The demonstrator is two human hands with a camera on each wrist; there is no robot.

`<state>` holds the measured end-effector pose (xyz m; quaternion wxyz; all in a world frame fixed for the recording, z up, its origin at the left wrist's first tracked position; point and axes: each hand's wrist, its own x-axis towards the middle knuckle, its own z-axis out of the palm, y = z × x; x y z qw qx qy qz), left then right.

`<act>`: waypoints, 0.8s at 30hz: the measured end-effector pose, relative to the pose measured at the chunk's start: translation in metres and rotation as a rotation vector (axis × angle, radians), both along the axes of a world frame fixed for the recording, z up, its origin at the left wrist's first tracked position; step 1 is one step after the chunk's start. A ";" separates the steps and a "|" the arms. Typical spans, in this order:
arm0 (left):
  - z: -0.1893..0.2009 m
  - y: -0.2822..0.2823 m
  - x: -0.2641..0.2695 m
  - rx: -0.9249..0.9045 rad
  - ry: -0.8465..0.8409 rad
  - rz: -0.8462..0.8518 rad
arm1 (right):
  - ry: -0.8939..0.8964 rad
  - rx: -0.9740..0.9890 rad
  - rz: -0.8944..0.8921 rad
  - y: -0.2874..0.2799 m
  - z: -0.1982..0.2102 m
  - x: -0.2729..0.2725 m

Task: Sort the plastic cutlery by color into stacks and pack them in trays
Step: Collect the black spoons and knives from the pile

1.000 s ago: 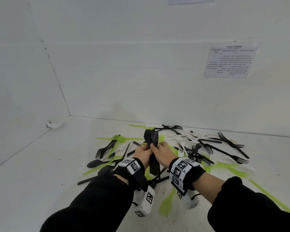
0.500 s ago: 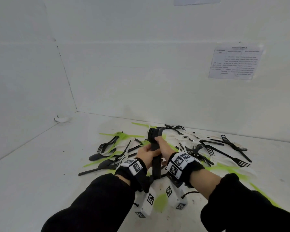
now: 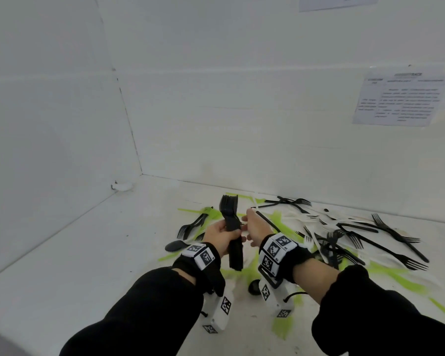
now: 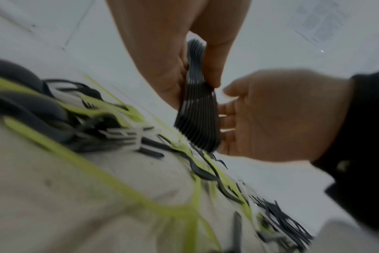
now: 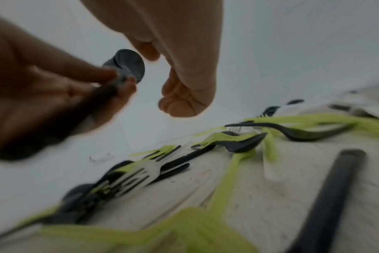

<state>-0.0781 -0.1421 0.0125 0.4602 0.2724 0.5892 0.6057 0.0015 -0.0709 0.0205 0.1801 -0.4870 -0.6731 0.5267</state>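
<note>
Since the earlier frames, the right hand point(image 3: 256, 226) has come off the stack of black forks point(image 3: 231, 224) and now sits just beside it, fingers loosely bent, gripping nothing; the head camera has also swung left. Left hand point(image 3: 220, 236) alone grips the stack, fingers and thumb wrapped round the handles near mid-length, tines up, the stack held upright above the white tabletop point(image 3: 88, 253).

Count: two hands, one held stack, one scattered pile. The left wrist view resolves the stack edge-on as roughly ten nested black pieces point(image 4: 197, 118), their ribbed edges aligned, fanning slightly at the lower end; the head view shows it only as a solid dark bar. The right wrist view, blurred, shows the rounded top end of the stack point(image 5: 130, 67) between the left fingers point(image 5: 93, 73), and the right fingers point(image 5: 184, 95) curled and apart from it.

Loose cutlery point(image 3: 344, 237) lies on the tabletop behind and to the right of the hands: black forks and a black spoon point(image 3: 176, 245), lime-green pieces, and white forks, overlapping without order. Exact numbers per colour cannot be told. A printed sheet point(image 3: 398, 98) hangs on the right wall.
</note>
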 end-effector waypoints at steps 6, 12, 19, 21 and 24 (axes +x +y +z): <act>0.020 -0.002 -0.064 -0.012 0.031 0.179 | -0.367 0.538 0.524 -0.029 -0.019 -0.042; 0.018 -0.007 -0.091 -0.042 0.039 0.113 | -0.770 0.700 0.988 -0.038 -0.029 -0.071; 0.012 0.000 -0.099 -0.043 0.060 0.085 | -0.722 0.624 0.740 -0.007 -0.020 -0.053; 0.012 0.001 -0.103 -0.032 0.053 0.093 | -0.714 0.691 0.665 0.001 -0.022 -0.051; 0.014 -0.003 -0.110 -0.022 0.049 0.112 | -0.895 0.750 0.734 0.007 -0.026 -0.058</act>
